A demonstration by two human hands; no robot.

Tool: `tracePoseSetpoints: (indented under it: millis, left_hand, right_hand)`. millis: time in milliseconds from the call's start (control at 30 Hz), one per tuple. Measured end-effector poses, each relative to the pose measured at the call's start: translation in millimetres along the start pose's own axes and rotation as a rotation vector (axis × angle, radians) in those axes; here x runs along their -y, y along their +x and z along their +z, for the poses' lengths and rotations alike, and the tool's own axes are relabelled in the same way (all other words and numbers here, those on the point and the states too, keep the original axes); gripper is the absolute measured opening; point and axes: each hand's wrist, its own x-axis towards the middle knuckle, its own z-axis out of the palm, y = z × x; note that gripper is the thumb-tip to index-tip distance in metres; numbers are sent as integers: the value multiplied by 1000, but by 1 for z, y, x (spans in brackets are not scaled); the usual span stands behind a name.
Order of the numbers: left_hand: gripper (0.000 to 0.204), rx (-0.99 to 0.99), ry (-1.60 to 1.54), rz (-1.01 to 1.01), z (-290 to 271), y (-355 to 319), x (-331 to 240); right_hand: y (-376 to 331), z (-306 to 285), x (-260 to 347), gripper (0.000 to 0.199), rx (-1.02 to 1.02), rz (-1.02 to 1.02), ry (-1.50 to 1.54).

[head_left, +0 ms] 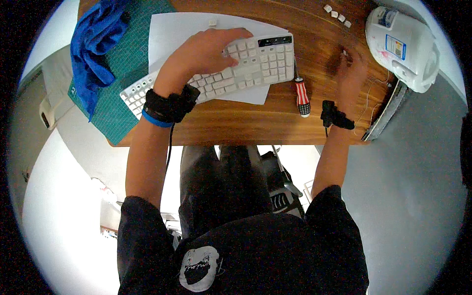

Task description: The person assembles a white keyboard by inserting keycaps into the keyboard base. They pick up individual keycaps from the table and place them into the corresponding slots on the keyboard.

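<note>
A white keyboard [216, 86] lies at a slant on the desk, with gaps showing where some keycaps are off. Across its upper edge lies my left hand [206, 51], fingers along the far side and thumb down on the keys, holding it. My right hand [350, 69] is off to the right over the bare wood, smeared by motion. A small pale spot shows at its fingertips, too blurred to name. Several loose white keycaps [338, 16] form a row beyond that hand. One more keycap [212, 22] sits on the white paper [169, 29] behind the keyboard.
Between keyboard and right hand lies a screwdriver [302, 96] with a red-and-white striped handle. A blue cloth [96, 44] covers part of a green cutting mat [135, 29] at left. A white plastic jug [400, 49] stands at right, near thin pale strands by the desk edge.
</note>
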Motion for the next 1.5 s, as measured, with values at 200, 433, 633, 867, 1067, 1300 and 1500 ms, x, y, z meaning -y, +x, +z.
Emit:
tracePoseSetpoints:
  millis: [200, 433, 633, 867, 1067, 1300, 1500]
  left_hand:
    - [67, -31, -94, 48, 2, 2, 12]
    - [63, -117, -155, 118, 6, -1, 17]
    - [68, -102, -209, 104, 10, 0, 22]
    - [74, -102, -191, 132, 8, -1, 23]
    - [74, -179, -156, 191, 13, -2, 26]
    - [69, -215, -178, 195, 18, 1, 29]
    - [68, -200, -194, 166, 17, -1, 26]
  right_hand:
    - [-14, -15, 78, 25, 220, 291, 621]
    - [-45, 6, 144, 26, 582, 396, 1314]
    - [-47, 13, 151, 29, 646, 371, 1291]
    - [-55, 26, 172, 24, 430, 52, 843]
    - [-66, 35, 194, 18, 327, -146, 625]
    - [-66, 33, 204, 15, 322, -139, 635]
    - [-64, 39, 200, 17, 288, -210, 529]
